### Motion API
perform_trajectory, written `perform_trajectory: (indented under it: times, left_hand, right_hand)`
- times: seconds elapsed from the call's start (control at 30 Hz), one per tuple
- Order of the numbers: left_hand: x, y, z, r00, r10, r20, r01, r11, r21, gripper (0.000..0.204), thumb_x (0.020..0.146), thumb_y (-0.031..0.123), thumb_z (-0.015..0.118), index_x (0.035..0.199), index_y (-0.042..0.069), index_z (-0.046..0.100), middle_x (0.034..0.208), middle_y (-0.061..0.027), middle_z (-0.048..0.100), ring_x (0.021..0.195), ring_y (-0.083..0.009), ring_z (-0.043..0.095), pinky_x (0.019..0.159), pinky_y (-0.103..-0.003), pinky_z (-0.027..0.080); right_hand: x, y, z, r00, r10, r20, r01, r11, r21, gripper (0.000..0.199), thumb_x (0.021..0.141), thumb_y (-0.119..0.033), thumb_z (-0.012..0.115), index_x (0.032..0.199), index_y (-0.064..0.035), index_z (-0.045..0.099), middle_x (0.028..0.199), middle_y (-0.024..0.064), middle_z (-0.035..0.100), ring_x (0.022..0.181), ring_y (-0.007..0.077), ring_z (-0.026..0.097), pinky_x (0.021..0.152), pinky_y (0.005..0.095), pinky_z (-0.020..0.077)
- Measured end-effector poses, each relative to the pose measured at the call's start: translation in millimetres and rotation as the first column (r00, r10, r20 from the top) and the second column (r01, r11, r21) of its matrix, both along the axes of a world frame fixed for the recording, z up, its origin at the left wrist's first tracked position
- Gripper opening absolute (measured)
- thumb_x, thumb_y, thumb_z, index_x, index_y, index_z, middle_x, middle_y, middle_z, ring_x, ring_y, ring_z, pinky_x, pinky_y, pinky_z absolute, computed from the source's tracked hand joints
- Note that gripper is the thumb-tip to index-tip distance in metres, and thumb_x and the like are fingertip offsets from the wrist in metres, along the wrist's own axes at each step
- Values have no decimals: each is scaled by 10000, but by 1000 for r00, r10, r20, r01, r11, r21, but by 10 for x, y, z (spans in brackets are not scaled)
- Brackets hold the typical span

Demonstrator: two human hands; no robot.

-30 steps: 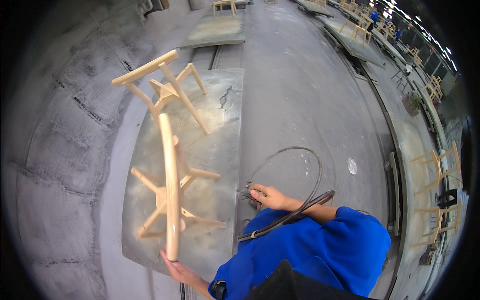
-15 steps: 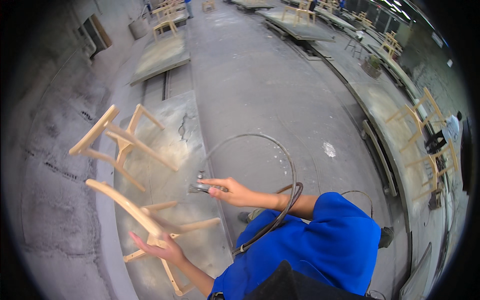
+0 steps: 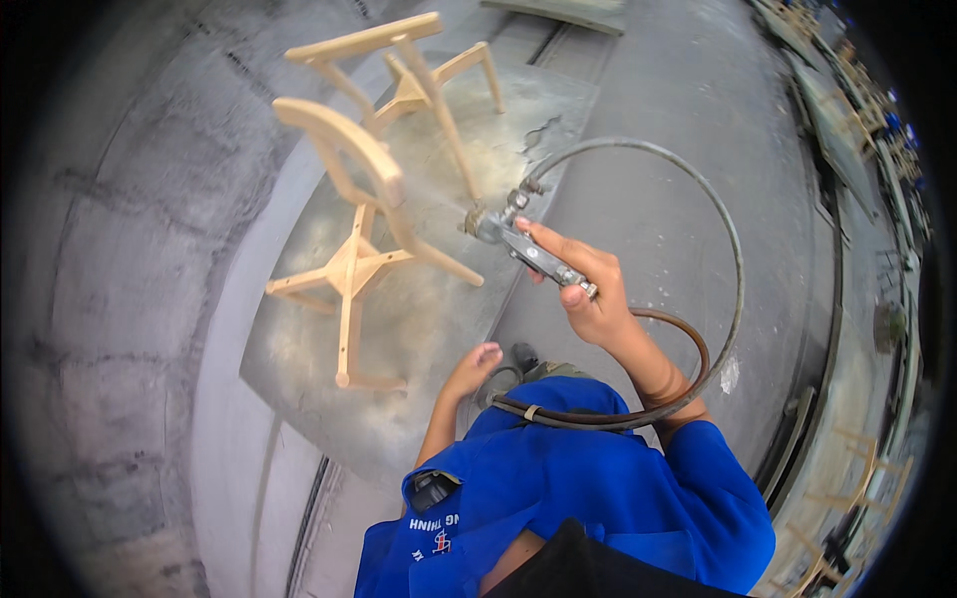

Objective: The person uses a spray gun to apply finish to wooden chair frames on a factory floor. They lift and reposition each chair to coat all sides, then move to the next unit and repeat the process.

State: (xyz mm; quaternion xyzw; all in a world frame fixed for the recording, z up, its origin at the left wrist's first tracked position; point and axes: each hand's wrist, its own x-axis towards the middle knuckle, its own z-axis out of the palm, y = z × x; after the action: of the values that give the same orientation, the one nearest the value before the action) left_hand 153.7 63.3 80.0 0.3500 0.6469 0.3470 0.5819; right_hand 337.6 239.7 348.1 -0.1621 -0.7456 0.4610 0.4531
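My right hand (image 3: 595,289) grips a metal spray gun (image 3: 533,254). Its nozzle points left at the nearer chair frame (image 3: 351,267), and a faint mist hangs between nozzle and backrest. That frame is pale wood with a curved backrest and crossed rails where a seat would be. It stands on a flat, stained platform (image 3: 449,324). Beyond it is a second pale chair frame (image 3: 410,100), partly overlapped by the first. My left hand (image 3: 471,371) is low by my waist, apart from the chairs, fingers curled with nothing seen in them.
A grey hose (image 3: 736,234) loops from the gun round to my right forearm, beside a brown hose (image 3: 688,334). Left of the platform is a grey concrete wall (image 3: 120,309). Rails and more platforms (image 3: 832,130) with chairs line the right side.
My left hand has left the nearer chair and dropped toward my waist. My right hand has brought the spray gun closer to that chair's backrest. The view has turned, and the chair has a different orientation.
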Motion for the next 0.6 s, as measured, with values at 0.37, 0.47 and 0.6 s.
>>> perform_trajectory:
  times: [0.37, 0.47, 0.6]
  left_hand:
    - [435, -1684, -295, 945, 285, 163, -303, 948, 96, 588, 922, 622, 646, 1011, 42, 619, 926, -22, 620, 882, -103, 555, 791, -248, 432]
    - [576, -1881, -91, 904, 386, 184, -399, 916, 42, 555, 888, 618, 693, 990, 80, 601, 836, 18, 581, 754, -58, 496, 666, -213, 376]
    - [965, -2160, 266, 829, 535, 163, -533, 844, -58, 444, 889, 416, 781, 1106, 99, 560, 793, 39, 572, 690, -37, 469, 630, -202, 349]
  right_hand:
    - [-348, 480, -1272, 982, -27, -186, -158, 418, -895, 857, 995, -743, 210, 1190, 8, 573, 761, 112, 623, 637, 203, 652, 376, 235, 377]
    - [-542, 637, -2001, 999, -12, 30, 33, 386, -922, 775, 1016, -708, 240, 984, -17, 590, 741, 112, 633, 614, 195, 653, 369, 248, 374]
    - [-566, 627, -3015, 972, -39, 230, 228, 354, -907, 728, 1022, -680, 305, 983, -15, 598, 705, 92, 628, 563, 183, 642, 353, 258, 361]
